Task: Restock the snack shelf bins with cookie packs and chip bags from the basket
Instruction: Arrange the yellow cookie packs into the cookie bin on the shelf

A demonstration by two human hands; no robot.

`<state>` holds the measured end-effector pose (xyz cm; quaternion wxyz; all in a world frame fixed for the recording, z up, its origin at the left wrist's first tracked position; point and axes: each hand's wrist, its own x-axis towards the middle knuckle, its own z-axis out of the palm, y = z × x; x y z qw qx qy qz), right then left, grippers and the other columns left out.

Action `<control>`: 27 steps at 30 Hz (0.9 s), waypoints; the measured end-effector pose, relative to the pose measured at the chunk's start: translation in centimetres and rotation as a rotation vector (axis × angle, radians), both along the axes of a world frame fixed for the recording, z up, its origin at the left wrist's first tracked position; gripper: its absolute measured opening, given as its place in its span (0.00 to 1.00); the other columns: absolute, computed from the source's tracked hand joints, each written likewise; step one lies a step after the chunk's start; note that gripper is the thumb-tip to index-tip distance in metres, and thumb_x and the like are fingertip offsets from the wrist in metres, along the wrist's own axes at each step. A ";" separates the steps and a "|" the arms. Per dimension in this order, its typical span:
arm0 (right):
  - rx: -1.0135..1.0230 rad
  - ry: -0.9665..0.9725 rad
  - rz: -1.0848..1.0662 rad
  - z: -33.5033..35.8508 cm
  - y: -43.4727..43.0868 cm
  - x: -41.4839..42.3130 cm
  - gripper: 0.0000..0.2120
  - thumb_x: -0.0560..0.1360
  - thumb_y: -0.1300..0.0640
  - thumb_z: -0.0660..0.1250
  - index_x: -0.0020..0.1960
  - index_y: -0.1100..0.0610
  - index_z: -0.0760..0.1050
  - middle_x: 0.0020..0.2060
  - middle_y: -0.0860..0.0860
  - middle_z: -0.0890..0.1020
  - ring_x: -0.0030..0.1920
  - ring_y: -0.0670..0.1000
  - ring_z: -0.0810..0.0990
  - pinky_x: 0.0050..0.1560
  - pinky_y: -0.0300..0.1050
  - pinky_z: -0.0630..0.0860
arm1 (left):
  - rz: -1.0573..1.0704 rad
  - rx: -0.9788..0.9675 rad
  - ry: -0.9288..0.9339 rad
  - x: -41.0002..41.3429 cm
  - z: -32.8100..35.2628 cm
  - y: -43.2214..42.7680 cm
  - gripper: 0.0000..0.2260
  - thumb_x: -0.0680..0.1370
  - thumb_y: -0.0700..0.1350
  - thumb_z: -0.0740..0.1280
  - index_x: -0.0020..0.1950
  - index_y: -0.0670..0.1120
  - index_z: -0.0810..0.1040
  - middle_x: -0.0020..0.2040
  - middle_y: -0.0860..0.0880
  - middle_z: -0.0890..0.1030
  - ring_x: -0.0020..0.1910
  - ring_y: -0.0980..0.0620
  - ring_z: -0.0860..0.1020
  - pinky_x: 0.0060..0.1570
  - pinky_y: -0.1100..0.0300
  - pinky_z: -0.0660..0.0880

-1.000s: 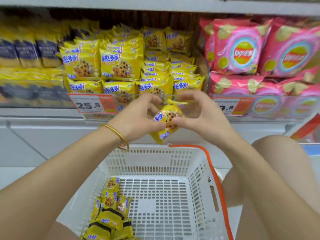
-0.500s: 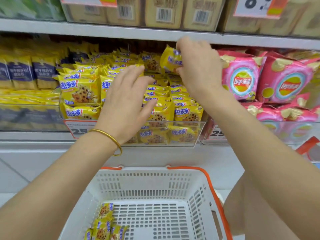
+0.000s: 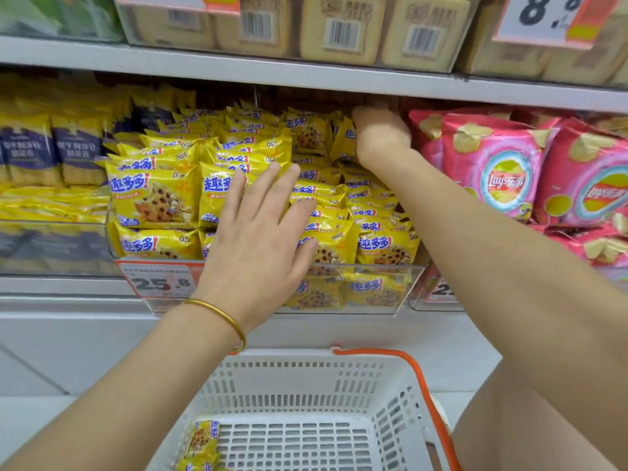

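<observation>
Store shelving fills the view, grey boards running 9 to 3 o'clock. Top tier at 12 holds tan boxes with barcodes, behind clear fronts.

Middle tier, centre: clear bin packed with yellow cookie packs, several rows deep and stacked high. Pink chip bags sit just beside the bin at its 3 o'clock. At its 9 o'clock are blue-and-yellow packs, too blurred to read.

White basket with an orange handle is at 6 o'clock, below the shelf. A few spare packs of the same cookies lie in its 7 o'clock corner, partly cut off by the frame edge.

Left hand is at centre: fingers straight, slightly spread, palm flat against the front faces of the cookie packs. It grips nothing.

Right hand is at 1 o'clock, reached to the back of the bin's top row, just under the upper board. It touches a pack standing on edge at its 9 o'clock side. Fingers are hidden beyond the back of the hand, so I cannot tell if it grips anything.

Gold bangle is on the left wrist. Price tag reading 25.8 is on the bin front, at 8 o'clock of the left hand. A second tag, starting with 8, is at the 1 o'clock corner of the frame.
</observation>
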<state>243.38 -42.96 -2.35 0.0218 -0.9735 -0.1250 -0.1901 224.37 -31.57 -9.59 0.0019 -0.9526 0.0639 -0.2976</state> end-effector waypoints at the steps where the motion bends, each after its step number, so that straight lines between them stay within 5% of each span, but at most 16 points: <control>1: -0.013 0.009 -0.012 -0.1 0.1 0.2 0.21 0.74 0.70 0.59 0.65 0.59 0.71 0.67 0.61 0.67 0.66 0.63 0.68 0.56 0.54 0.72 | 0.002 0.006 -0.006 0.1 -0.1 0.1 0.20 0.76 0.53 0.54 0.60 0.45 0.76 0.71 0.41 0.67 0.73 0.41 0.61 0.72 0.42 0.50; 4: -0.076 -0.018 -0.021 -0.5 0.4 0.6 0.19 0.75 0.64 0.61 0.66 0.57 0.71 0.69 0.58 0.65 0.70 0.62 0.61 0.61 0.53 0.67 | 0.002 0.019 -0.014 0.2 -0.1 0.0 0.20 0.76 0.53 0.54 0.60 0.45 0.77 0.71 0.41 0.68 0.72 0.41 0.62 0.71 0.42 0.50; 16: 0.176 -0.057 0.233 -1.2 -2.6 -9.2 0.23 0.71 0.76 0.57 0.64 0.62 0.66 0.60 0.59 0.72 0.60 0.62 0.71 0.50 0.51 0.69 | -0.136 0.056 -0.067 -2.0 0.3 0.9 0.16 0.76 0.50 0.58 0.58 0.43 0.78 0.70 0.41 0.70 0.71 0.41 0.64 0.70 0.41 0.57; 21: 0.463 -0.158 0.593 -5.2 -4.9 -19.5 0.19 0.71 0.68 0.59 0.60 0.56 0.74 0.52 0.55 0.78 0.52 0.59 0.78 0.47 0.56 0.77 | -0.179 0.089 -0.077 -6.1 0.5 1.6 0.12 0.75 0.46 0.60 0.50 0.43 0.80 0.59 0.45 0.78 0.57 0.41 0.73 0.52 0.46 0.70; 27: 0.028 0.712 0.662 -22.3 1.0 -23.3 0.18 0.77 0.65 0.57 0.64 0.52 0.71 0.60 0.53 0.75 0.59 0.57 0.75 0.53 0.51 0.74 | -0.099 0.154 0.438 -11.6 -4.5 5.4 0.18 0.71 0.52 0.56 0.46 0.45 0.81 0.52 0.44 0.81 0.50 0.40 0.76 0.44 0.45 0.77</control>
